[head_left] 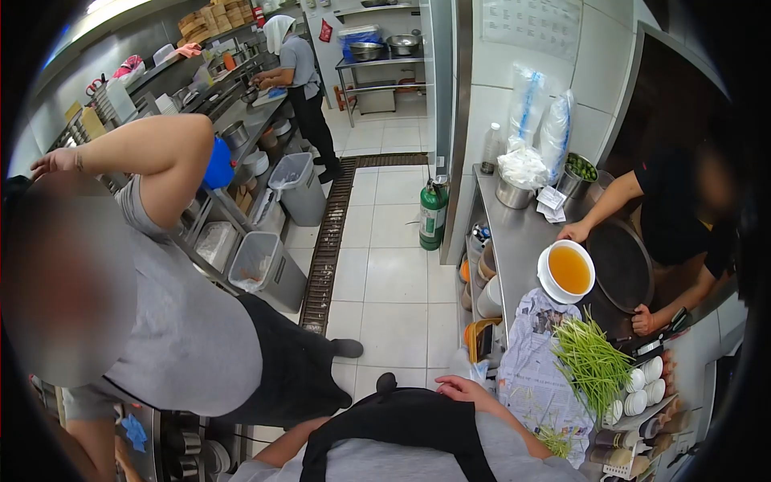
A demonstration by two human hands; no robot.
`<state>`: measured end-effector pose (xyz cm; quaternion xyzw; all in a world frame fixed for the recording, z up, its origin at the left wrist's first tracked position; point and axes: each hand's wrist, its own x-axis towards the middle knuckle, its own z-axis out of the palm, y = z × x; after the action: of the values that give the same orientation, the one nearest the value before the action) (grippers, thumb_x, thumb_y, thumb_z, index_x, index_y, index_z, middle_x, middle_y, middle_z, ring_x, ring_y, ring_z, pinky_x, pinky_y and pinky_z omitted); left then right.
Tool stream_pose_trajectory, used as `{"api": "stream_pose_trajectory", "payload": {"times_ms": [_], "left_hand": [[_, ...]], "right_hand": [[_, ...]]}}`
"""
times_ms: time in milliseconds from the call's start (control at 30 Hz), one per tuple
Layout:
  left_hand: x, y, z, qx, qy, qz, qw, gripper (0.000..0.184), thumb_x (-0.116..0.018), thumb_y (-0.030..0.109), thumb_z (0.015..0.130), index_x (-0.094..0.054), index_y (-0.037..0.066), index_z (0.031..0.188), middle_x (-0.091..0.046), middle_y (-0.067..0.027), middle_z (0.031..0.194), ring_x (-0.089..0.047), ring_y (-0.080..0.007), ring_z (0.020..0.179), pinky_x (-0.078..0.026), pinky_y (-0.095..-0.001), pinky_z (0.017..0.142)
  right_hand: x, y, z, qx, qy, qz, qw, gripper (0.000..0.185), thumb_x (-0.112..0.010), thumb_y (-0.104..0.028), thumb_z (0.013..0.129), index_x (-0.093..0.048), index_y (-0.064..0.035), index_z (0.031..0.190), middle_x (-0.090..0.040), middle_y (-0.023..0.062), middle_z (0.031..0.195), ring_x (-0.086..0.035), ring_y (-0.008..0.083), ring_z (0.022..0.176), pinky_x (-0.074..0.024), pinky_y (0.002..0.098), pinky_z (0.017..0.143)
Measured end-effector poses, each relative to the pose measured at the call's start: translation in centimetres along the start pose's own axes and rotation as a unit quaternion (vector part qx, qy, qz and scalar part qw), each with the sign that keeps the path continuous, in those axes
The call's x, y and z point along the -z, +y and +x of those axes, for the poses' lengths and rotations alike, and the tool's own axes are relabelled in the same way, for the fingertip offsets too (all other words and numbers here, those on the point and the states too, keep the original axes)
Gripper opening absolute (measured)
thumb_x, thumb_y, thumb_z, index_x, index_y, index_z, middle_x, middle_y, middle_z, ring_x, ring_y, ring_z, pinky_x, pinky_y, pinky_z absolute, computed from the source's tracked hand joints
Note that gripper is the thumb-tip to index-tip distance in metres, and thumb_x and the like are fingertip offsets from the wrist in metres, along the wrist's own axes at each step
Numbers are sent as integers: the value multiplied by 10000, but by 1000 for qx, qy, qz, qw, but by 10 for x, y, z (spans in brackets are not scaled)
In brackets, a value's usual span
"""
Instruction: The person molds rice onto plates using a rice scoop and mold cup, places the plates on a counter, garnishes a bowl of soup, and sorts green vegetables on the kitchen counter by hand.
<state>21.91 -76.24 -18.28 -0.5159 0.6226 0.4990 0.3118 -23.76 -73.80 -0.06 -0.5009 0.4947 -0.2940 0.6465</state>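
Observation:
My right hand [459,388] is in front of my black apron [385,426], fingers loosely stretched out, holding nothing. It is close to the counter's left edge, beside the newspaper [522,361]. A heap of cut green stems [593,357] lies on that paper, with small trimmings [554,438] nearer to me. My left forearm shows at the bottom, but its hand is hidden behind the apron. Across the counter, a co-worker's hand holds the rim of a white bowl of orange-brown liquid [569,268]; their other hand grips a dark round tray [620,267].
A person in grey [193,297] stands close on my left, arm raised. Another person [299,88] works at the far counter. Grey bins [269,273], a floor drain grate [328,249] and a green cylinder [432,215] line the tiled aisle. White cups [642,386] stack at right.

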Motion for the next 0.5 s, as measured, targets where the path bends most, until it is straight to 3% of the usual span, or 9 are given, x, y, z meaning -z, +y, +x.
{"api": "stream_pose_trajectory", "payload": {"times_ms": [100, 167, 200, 233, 267, 300, 400, 467, 500], "left_hand": [[84, 25, 28, -85, -8, 206, 975, 414, -567, 313, 892, -568, 89, 1240, -585, -176, 1229, -561, -262, 1132, -434, -361, 951], [134, 67, 7, -172, 156, -72, 970, 400, -585, 334, 881, -610, 58, 1169, -627, -216, 1122, -595, -296, 1069, -484, -392, 868], [155, 88, 9, -175, 193, -94, 961, 409, -577, 314, 889, -578, 62, 1211, -622, -174, 1153, -595, -280, 1059, -501, -390, 825], [177, 123, -6, -113, 135, -282, 943, 424, -546, 319, 914, -509, 132, 1293, -583, -78, 1151, -575, -235, 1035, -483, -393, 848], [198, 145, -4, -107, 96, -384, 912, 461, -526, 329, 933, -432, 165, 1353, -513, -32, 1211, -531, -200, 1077, -469, -404, 861], [212, 168, -7, -116, 88, -459, 876, 460, -517, 327, 939, -419, 170, 1360, -498, -40, 1235, -514, -197, 1110, -470, -385, 865], [244, 207, 5, -141, 65, -443, 883, 479, -520, 333, 938, -412, 170, 1376, -482, -53, 1293, -493, -200, 1139, -450, -372, 891], [264, 221, 28, -200, 90, -259, 941, 497, -519, 338, 940, -401, 171, 1392, -444, -57, 1366, -494, -207, 1144, -427, -362, 912], [272, 225, 35, -205, 91, -255, 941, 514, -532, 353, 935, -408, 167, 1398, -442, -74, 1393, -486, -214, 1163, -407, -358, 928]], "right_hand": [[7, -37, 11, -47, 66, 7, 997, 333, -509, -199, 963, -535, -40, 1254, -651, 72, 1025, -594, 131, 922, -466, 254, 841], [14, -51, 22, -60, 107, -30, 992, 316, -483, -191, 981, -527, -29, 1249, -642, 56, 1041, -601, 119, 911, -473, 238, 775], [16, -55, 30, -62, 111, -29, 991, 316, -483, -191, 981, -527, -29, 1249, -642, 56, 1041, -601, 119, 911, -473, 238, 775], [19, -59, 37, -52, 132, -41, 989, 318, -483, -192, 981, -527, -28, 1249, -643, 56, 1041, -598, 118, 911, -470, 238, 778], [20, -64, 42, -44, 151, -53, 986, 319, -483, -193, 981, -527, -26, 1250, -644, 56, 1041, -595, 118, 912, -467, 239, 781], [18, -71, 48, -57, 165, -49, 983, 325, -483, -195, 982, -522, -27, 1257, -643, 53, 1039, -589, 115, 919, -462, 243, 804], [16, -64, 62, -37, 189, -25, 981, 314, -496, -187, 969, -533, -44, 1245, -660, 83, 1023, -610, 139, 926, -469, 264, 842], [23, -36, 70, -33, 189, 8, 981, 318, -504, -194, 969, -530, -54, 1253, -660, 76, 1014, -608, 132, 926, -469, 264, 840], [29, -26, 73, -33, 185, 8, 982, 315, -510, -197, 967, -535, -59, 1250, -660, 70, 1009, -607, 131, 925, -469, 263, 839]]}}
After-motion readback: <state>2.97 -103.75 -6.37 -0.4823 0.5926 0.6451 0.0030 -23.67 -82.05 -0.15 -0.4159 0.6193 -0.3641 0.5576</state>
